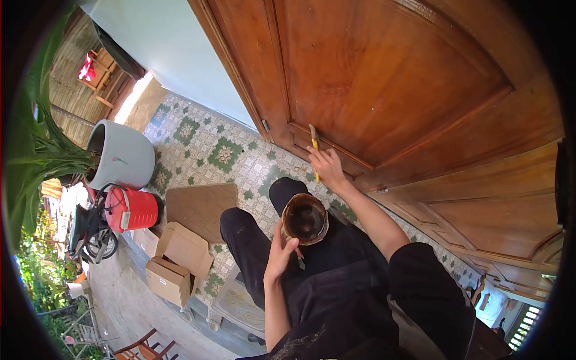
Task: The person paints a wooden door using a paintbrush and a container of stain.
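A yellow-handled brush [315, 139] is held in my right hand [326, 167], its tip at the lower panel of a brown wooden door [372, 78]. My left hand [280, 255] grips a round container [305, 219] by its side, above my lap. Dark liquid shows inside the container, and its rim is stained brown. The fingers of my right hand are wrapped round the brush handle.
A brown mat [202, 207] lies on the tiled floor [225, 153]. Left of it stand an open cardboard box [170, 281], a red cooler [133, 209] and a large white planter [127, 155]. Beyond are a motorbike [90, 234] and a wooden chair [147, 349].
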`<state>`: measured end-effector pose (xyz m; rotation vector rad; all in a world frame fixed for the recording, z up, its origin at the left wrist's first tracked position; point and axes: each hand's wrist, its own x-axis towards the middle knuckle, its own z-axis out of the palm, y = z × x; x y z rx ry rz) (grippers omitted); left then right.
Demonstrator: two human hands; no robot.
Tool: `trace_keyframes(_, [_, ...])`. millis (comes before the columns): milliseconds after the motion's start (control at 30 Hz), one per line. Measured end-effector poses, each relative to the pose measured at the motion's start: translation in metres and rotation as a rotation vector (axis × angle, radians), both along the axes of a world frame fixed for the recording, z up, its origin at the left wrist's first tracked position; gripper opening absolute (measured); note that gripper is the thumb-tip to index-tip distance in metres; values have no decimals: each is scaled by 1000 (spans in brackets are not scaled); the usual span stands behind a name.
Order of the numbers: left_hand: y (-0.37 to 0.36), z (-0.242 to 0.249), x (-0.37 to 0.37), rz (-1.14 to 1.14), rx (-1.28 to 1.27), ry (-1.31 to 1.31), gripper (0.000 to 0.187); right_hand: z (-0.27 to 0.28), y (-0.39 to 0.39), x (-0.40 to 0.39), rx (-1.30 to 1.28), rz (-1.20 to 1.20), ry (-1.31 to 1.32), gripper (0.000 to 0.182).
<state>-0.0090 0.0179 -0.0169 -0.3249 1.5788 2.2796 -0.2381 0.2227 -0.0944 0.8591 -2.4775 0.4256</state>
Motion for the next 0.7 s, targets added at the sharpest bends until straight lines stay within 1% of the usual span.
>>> trace_keyframes(67, [0, 1, -1, -9, -32, 12, 88, 3, 21, 15, 41, -20, 9, 17])
trace_keyframes(367, [4, 6, -3, -6, -24, 1, 88, 7, 115, 94, 144, -113, 8, 16])
trace_keyframes(433, [4, 7, -4, -13, -30, -3, 88, 9, 126, 108, 174, -155, -58, 18])
trace_keyframes(467, [4, 7, -4, -14, -35, -5, 88, 10, 125, 114, 177, -156, -56, 18])
trace_keyframes(500, [5, 8, -4, -13, -39, -6, 88, 12, 126, 118, 64, -153, -137, 21])
trace_keyframes(533, [7, 9, -5, -5, -32, 2, 88, 19, 125, 117, -45, -145, -214, 25])
trace_keyframes(567, [8, 10, -4, 6, -29, -2, 89, 29, 120, 114, -40, -136, -205, 25])
trace_keyframes(600, [8, 11, -4, 14, -29, -4, 89, 39, 112, 112, -98, -104, -199, 27])
trace_keyframes(633, [8, 9, -6, 24, -28, 10, 89, 56, 101, 105, -154, -69, -191, 30])
trace_keyframes(700, [8, 5, -6, -5, -18, 30, 91, 103, 76, 84, -164, -26, -172, 30])
